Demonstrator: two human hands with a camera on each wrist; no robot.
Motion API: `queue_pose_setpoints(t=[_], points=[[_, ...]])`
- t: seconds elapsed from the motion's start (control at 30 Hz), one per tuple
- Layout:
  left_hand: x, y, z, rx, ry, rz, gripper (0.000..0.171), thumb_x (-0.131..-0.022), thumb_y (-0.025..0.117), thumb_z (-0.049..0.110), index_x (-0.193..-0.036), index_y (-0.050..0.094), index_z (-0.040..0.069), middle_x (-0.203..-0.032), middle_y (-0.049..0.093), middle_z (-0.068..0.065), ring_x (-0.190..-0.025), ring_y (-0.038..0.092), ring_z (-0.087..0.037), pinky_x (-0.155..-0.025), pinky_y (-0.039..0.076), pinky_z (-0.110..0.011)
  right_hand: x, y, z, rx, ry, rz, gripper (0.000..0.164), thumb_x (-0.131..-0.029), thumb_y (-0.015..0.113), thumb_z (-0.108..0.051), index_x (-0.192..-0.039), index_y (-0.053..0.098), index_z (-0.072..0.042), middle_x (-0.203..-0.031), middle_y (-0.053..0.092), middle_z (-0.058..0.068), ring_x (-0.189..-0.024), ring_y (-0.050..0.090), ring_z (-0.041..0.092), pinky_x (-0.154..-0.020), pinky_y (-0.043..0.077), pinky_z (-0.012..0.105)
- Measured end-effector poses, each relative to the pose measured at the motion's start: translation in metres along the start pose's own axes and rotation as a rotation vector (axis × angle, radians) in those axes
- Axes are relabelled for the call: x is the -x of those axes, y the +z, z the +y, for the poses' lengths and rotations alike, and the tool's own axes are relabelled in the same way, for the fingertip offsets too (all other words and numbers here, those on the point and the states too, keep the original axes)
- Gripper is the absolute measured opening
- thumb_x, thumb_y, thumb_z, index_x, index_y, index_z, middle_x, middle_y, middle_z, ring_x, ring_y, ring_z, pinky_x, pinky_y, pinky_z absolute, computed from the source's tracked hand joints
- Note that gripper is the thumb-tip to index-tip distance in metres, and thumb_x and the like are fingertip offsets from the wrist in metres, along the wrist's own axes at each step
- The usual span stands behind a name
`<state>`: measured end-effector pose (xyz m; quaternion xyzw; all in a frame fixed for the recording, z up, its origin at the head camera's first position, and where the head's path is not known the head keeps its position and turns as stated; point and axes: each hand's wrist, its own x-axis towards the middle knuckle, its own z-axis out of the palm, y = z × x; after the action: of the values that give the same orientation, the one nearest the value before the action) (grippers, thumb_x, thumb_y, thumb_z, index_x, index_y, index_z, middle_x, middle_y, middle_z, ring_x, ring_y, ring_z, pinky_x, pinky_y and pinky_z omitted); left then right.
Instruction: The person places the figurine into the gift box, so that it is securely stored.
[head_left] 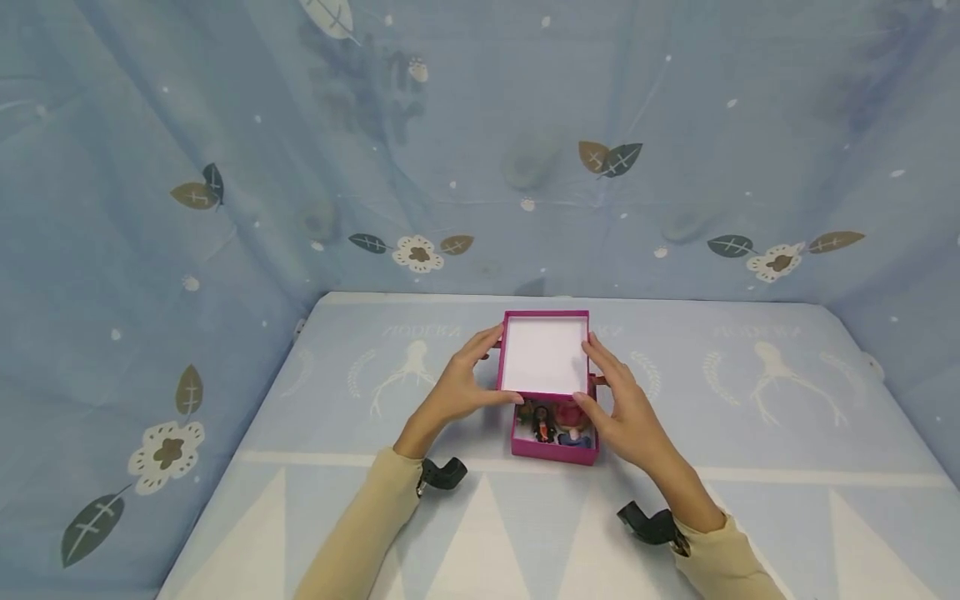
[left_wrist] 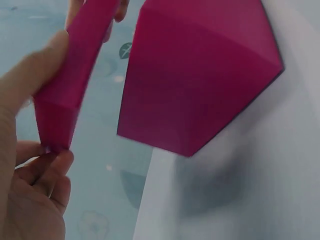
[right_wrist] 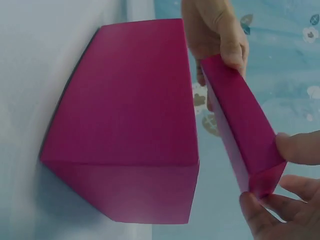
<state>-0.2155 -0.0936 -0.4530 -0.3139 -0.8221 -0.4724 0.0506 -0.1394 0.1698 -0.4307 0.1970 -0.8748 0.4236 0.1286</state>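
Both hands hold a magenta box lid above its box, with the white inside facing the head camera. The left hand grips the lid's left side, thumb at the near corner. On the opposite side, the right hand pinches it the same way. Beneath stands the magenta box base, its near part uncovered. Inside lie a small dark-haired doll and pink and blue items that are too small to name. A gap separates lid and base in the right wrist view.
The box stands on a table covered with a pale blue and white patterned cloth. A blue curtain with leaves and flowers hangs behind and at the sides. Black wrist cameras are strapped near both cuffs.
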Motion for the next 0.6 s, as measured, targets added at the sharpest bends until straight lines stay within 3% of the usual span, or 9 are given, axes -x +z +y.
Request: queue_pose_setpoints(t=[0.17, 0.33, 0.5, 0.6], points=[[0.0, 0.002, 0.007, 0.014, -0.016, 0.011, 0.109, -0.063, 0.093, 0.019, -0.153, 0.033, 0.011, -0.156, 0.037, -0.008, -0.135, 0.046, -0.026, -0.106, 0.045, -0.048, 0.0, -0.002, 0.003, 0.026, -0.041, 0.052, 0.08, -0.083, 0.072, 0.005, -0.152, 0.033, -0.005, -0.161, 0.027, 0.009, -0.116, 0.052, 0.026, -0.091, 0.049, 0.042], [0.0, 0.001, 0.014, 0.067, 0.025, 0.05, 0.106, -0.064, 0.092, 0.012, -0.152, 0.035, 0.009, -0.157, 0.035, -0.008, -0.136, 0.045, -0.026, -0.106, 0.045, -0.049, -0.001, -0.004, 0.004, -0.014, -0.07, 0.067, 0.079, -0.085, 0.072, 0.003, -0.152, 0.031, -0.003, -0.161, 0.027, 0.01, -0.135, 0.044, 0.031, -0.096, 0.051, 0.041], [-0.001, 0.001, 0.02, 0.155, 0.103, 0.059, 0.105, -0.061, 0.09, -0.002, -0.149, 0.035, -0.002, -0.156, 0.034, -0.018, -0.135, 0.044, -0.034, -0.106, 0.043, -0.053, -0.003, -0.005, 0.006, -0.079, -0.061, 0.082, 0.078, -0.087, 0.07, 0.002, -0.153, 0.029, -0.004, -0.16, 0.029, 0.013, -0.138, 0.042, 0.036, -0.097, 0.05, 0.045], [-0.002, -0.001, 0.031, 0.249, 0.137, 0.042, 0.101, -0.061, 0.087, -0.011, -0.146, 0.033, -0.011, -0.154, 0.032, -0.026, -0.135, 0.04, -0.043, -0.103, 0.044, -0.056, -0.003, -0.005, 0.006, -0.138, -0.035, 0.075, 0.08, -0.088, 0.069, 0.002, -0.155, 0.026, -0.008, -0.157, 0.03, 0.015, -0.137, 0.043, 0.039, -0.098, 0.048, 0.046]])
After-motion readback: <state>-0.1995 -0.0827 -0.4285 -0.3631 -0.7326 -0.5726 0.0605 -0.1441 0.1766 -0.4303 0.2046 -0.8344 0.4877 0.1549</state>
